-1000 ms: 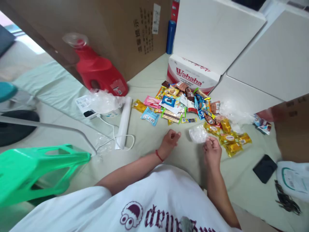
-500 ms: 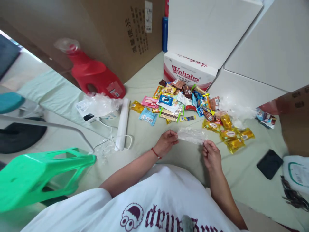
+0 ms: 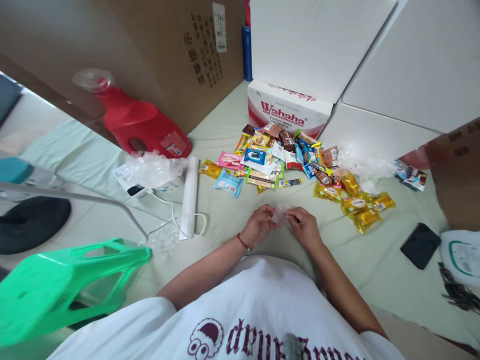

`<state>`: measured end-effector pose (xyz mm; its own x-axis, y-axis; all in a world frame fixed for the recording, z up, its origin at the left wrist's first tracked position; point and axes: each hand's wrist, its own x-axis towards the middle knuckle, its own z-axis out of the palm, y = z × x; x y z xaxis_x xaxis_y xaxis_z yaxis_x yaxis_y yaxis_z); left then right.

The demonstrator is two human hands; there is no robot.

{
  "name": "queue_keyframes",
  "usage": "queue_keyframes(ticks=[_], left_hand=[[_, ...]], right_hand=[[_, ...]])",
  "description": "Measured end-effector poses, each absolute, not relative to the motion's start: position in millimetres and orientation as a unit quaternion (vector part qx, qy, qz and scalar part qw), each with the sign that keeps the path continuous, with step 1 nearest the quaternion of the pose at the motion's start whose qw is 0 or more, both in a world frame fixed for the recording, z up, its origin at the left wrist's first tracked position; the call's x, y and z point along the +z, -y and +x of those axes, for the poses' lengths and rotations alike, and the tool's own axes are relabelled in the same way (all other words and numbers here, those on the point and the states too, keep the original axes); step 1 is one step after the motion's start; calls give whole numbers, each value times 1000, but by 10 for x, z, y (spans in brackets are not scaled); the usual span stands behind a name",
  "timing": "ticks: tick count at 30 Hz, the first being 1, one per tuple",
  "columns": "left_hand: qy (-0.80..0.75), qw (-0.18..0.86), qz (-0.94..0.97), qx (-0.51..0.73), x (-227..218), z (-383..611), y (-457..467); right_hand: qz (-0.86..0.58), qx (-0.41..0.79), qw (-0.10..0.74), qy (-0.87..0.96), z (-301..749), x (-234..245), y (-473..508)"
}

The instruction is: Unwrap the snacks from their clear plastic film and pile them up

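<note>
Between my two hands is a crumpled clear plastic bag (image 3: 280, 214). My left hand (image 3: 261, 223) pinches its left side, and a red cord bracelet (image 3: 244, 242) circles that wrist. My right hand (image 3: 304, 226) grips the other side, fingers closed and close to the left ones. Just beyond the hands lies a heap of wrapped snacks (image 3: 264, 167) in many colours. To the right of the heap are several yellow snack packets (image 3: 354, 204), and a light blue packet (image 3: 228, 183) lies at its near left.
A white Wahaba-lettered box (image 3: 288, 107) stands behind the heap. On the left are a red jug (image 3: 146, 125), a white roll (image 3: 190, 200) and a green plastic stool (image 3: 75, 280). Crumpled clear plastic (image 3: 363, 157) and a black flat object (image 3: 420, 246) lie on the right.
My right hand has moved left toward my left hand. The plastic bag, stretched out flat before, is now bunched up between them. The view has shifted slightly.
</note>
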<state>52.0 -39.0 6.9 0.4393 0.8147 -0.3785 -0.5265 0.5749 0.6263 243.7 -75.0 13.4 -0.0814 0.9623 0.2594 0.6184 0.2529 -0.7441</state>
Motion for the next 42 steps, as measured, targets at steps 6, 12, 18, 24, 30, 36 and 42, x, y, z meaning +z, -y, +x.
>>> queue_keyframes(ticks=[6,12,18,24,30,36,42], left_hand=[[-501,722,299,372,10,434,308],[-474,724,222,449,-76,305,164],[-428,758,221,440,-47,276,153],[-510,489,609,360,30,589,288],[-488,414,733,231,-51,831,222],[-390,597,640,287,-55,482,72],[-390,694,532,287,35,286,116]], right_hand=[[-475,188,337,791,2254,88,704],[-530,152,342,761,2537,122,1112],[-629,181,357,666,2861,-76,1480],[-604,201,376,673,2847,-43,1361],[-579,199,354,707,2967,-72,1357],[-616,193,376,665,3229,-149,1539],[-620,209,392,646,3298,-181,1551]])
